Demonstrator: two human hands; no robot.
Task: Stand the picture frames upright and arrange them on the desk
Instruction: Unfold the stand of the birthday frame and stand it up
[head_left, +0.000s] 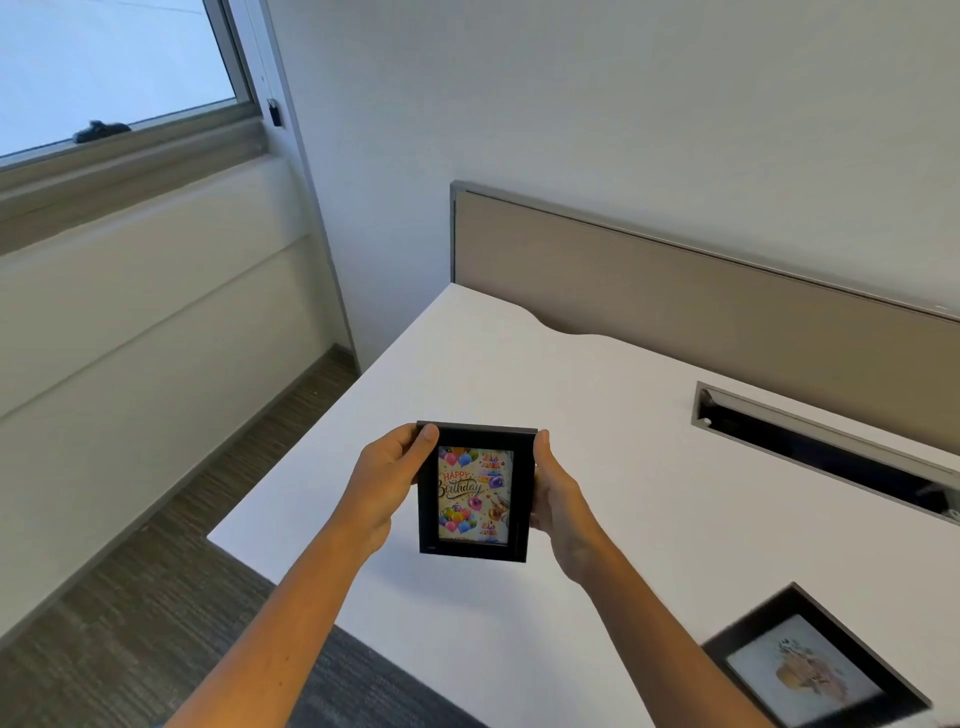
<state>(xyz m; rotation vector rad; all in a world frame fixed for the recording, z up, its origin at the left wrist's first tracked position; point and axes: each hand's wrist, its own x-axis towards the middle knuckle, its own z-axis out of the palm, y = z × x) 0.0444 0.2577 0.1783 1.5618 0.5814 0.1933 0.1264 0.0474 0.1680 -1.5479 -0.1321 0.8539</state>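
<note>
Neither frame stands yet: left hand (387, 480) and right hand (558, 501) clasp the black birthday-print frame (475, 493) above the white desk (597, 395), while another black frame (815, 667) lies flat.

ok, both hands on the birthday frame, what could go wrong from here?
1. The birthday frame is pinched only by its side edges between the left hand and right hand; it could slip.
2. The second frame lies flat at the desk's near edge; an arm might knock it off.
</note>
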